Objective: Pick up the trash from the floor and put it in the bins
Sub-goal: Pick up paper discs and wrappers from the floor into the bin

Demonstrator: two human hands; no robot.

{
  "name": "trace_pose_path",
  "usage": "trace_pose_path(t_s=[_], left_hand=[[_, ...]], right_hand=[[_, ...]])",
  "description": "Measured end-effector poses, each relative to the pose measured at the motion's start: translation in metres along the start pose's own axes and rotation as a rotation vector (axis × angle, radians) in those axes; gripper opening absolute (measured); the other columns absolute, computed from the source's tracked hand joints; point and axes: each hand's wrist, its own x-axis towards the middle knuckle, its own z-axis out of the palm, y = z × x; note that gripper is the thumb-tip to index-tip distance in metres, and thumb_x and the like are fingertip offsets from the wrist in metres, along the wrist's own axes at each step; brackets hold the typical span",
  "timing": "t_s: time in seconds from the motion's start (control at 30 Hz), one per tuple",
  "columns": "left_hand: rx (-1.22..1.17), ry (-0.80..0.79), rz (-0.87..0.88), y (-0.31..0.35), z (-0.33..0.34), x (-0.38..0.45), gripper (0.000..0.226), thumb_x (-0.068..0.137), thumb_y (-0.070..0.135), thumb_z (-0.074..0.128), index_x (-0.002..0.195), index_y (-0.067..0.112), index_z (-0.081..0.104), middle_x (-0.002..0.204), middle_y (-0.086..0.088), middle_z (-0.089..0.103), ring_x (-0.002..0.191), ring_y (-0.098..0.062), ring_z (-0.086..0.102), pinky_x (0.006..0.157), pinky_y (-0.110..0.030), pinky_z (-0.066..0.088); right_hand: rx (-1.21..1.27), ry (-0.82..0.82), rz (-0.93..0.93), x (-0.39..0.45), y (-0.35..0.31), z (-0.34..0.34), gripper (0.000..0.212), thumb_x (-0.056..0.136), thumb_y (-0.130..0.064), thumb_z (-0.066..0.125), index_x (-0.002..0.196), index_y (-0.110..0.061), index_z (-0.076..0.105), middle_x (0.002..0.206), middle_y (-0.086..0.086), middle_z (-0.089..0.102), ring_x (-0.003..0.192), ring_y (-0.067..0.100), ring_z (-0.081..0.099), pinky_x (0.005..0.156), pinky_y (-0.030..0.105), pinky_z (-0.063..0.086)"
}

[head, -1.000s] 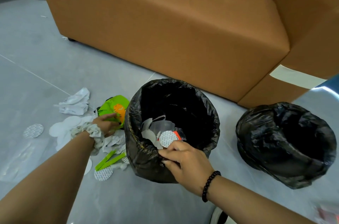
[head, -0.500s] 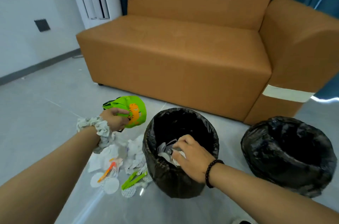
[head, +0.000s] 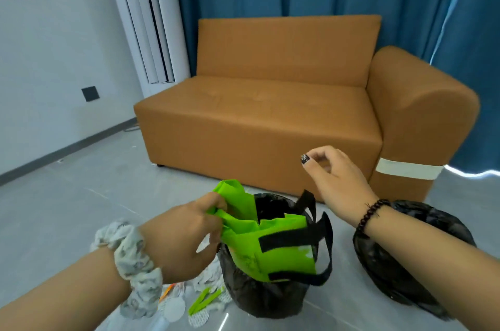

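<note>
My left hand (head: pixel 186 233) grips a bright green fabric bag (head: pixel 270 241) with black straps and holds it over the mouth of a black-lined bin (head: pixel 259 298). My right hand (head: pixel 335 176) hovers above and right of that bin, fingers loosely curled, holding nothing. A second black-lined bin (head: pixel 400 273) stands to the right, partly hidden by my right forearm. Scattered trash (head: pixel 194 301) lies on the floor left of the first bin: white round pads, crumpled paper and green strips.
An orange sofa (head: pixel 270 114) stands just behind the bins, its armrest at the right. Blue curtains and a white floor-standing unit (head: pixel 146 16) are at the back. Grey floor (head: pixel 81 190) stretches to the left.
My left hand has carried the green bag from the floor up over the first bin. My right hand has come out of that bin and risen. The view has tilted up.
</note>
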Motion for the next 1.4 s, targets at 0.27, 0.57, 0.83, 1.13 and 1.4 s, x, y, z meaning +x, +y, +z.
trace_pose_path(t_s=[0.27,0.57,0.83,1.13,1.4], left_hand=[[-0.150,0.110,0.215,0.033,-0.017,-0.005,0.012,0.076,0.015,0.056,0.069,0.022,0.049,0.114,0.008,0.056,0.088,-0.011,0.062,0.070,-0.016,0.044],[-0.410,0.494,0.210,0.031,-0.030,-0.001,0.016,0.080,0.016,0.061,0.072,0.006,0.071,0.082,-0.002,0.072,0.094,-0.021,0.069,0.076,-0.032,0.054],[-0.491,0.642,0.033,0.014,-0.015,0.008,0.007,0.076,0.016,0.065,0.078,0.010,0.068,0.089,-0.004,0.070,0.100,-0.021,0.065,0.084,-0.040,0.052],[-0.828,0.791,-0.106,0.016,-0.009,0.004,0.015,0.072,0.024,0.060,0.082,0.015,0.056,0.090,0.000,0.069,0.094,-0.019,0.067,0.083,-0.029,0.052],[-1.129,0.288,-0.372,0.019,-0.011,0.006,0.089,0.044,0.074,0.074,0.113,0.020,0.058,0.105,-0.002,0.069,0.096,-0.023,0.067,0.075,-0.041,0.057]], right_hand=[[-0.031,-0.331,-0.190,-0.022,-0.002,0.011,0.035,0.082,-0.021,0.063,0.112,-0.036,0.053,0.117,-0.014,0.053,0.108,0.001,0.052,0.096,0.034,0.046],[0.154,-0.734,-0.340,-0.036,-0.030,0.009,0.073,0.071,-0.021,0.073,0.136,-0.032,0.042,0.124,-0.011,0.057,0.111,0.005,0.057,0.092,0.033,0.050],[0.079,-0.485,-0.408,-0.031,-0.038,0.026,0.068,0.070,-0.041,0.076,0.131,-0.039,0.045,0.115,-0.019,0.061,0.101,-0.001,0.061,0.084,0.030,0.054],[-0.117,-0.277,-0.564,-0.032,-0.043,0.031,0.055,0.079,-0.049,0.055,0.131,-0.036,0.046,0.119,-0.017,0.057,0.100,0.006,0.058,0.082,0.033,0.051],[-0.368,-0.044,-0.889,-0.038,-0.037,0.031,0.058,0.074,-0.037,0.055,0.128,-0.015,0.056,0.102,-0.004,0.065,0.084,0.020,0.065,0.063,0.030,0.055]])
